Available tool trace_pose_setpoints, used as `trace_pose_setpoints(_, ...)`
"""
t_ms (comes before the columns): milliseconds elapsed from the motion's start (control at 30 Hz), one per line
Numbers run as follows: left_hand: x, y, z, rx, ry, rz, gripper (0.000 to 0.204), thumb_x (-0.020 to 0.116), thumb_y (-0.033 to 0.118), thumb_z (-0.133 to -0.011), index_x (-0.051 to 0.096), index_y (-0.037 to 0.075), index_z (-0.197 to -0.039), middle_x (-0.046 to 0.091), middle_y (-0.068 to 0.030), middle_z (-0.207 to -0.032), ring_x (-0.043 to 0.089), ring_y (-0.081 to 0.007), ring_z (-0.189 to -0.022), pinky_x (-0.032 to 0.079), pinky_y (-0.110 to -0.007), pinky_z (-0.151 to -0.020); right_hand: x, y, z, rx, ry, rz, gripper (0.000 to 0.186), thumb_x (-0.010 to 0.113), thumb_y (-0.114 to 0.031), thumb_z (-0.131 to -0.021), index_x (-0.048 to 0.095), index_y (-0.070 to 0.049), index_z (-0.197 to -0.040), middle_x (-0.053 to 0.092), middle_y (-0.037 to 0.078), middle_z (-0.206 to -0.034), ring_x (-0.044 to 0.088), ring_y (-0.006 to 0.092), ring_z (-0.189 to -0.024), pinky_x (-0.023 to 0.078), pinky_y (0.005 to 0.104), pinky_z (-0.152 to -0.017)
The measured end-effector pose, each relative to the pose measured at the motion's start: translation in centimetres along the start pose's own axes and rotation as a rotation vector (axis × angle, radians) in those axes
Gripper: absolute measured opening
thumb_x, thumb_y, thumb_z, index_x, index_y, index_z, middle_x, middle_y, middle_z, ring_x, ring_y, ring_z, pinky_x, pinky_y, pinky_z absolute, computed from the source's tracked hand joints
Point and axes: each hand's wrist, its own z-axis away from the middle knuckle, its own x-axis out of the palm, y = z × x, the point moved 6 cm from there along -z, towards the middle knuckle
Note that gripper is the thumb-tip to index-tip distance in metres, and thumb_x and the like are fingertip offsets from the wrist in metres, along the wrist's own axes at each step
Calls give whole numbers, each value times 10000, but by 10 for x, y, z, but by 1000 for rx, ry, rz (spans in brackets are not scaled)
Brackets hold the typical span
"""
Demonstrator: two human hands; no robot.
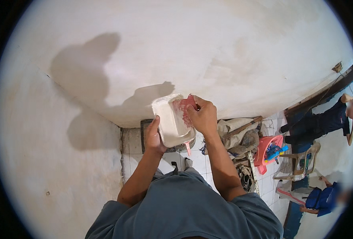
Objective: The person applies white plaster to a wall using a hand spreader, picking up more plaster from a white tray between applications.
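Note:
My left hand [154,135] grips a shallow, whitish rectangular tub [162,115] by its left side, thumb along the rim. The tub is tilted and coated inside with a pale paste. Between the fingers of my right hand [204,115] is a flat red scraper [184,105], smeared white and held against the tub's right side. A small pink strip [188,149] sticks out below the tub's lower right corner; what it belongs to is hidden.
Ahead rises a pale, patchy wall [176,47], meeting another wall [57,151] at the left. On the tiled floor to the right lie a bundled cloth sheet [234,129], a pink container [268,147] and a chair [309,159]. Two people are farther right.

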Motion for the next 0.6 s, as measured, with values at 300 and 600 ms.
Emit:
trace_pose_setpoints(300, 0, -3, -3, -7, -102, -11, 408, 536, 300, -1020, 545, -16, -1278, 653, -133, -1196, 657, -236, -1064, 537, -389, -930, 26, -27, 13, -169, -70, 191, 341, 652, -170, -814, 695, 10, -1101, 708, 216, -781, 728, 271, -725, 547, 374, -664)
trace_pose_setpoints(600, 12, 1, 6, 4, -40, -99, 430, 516, 317, -1026, 531, -20, -1293, 646, -140, -1195, 660, -246, -1052, 546, -399, -917, 21, -22, 10, -153, -7, 169, 309, 659, -164, -799, 706, 0, -1056, 656, 197, -694, 679, 325, -639, 512, 380, -605)
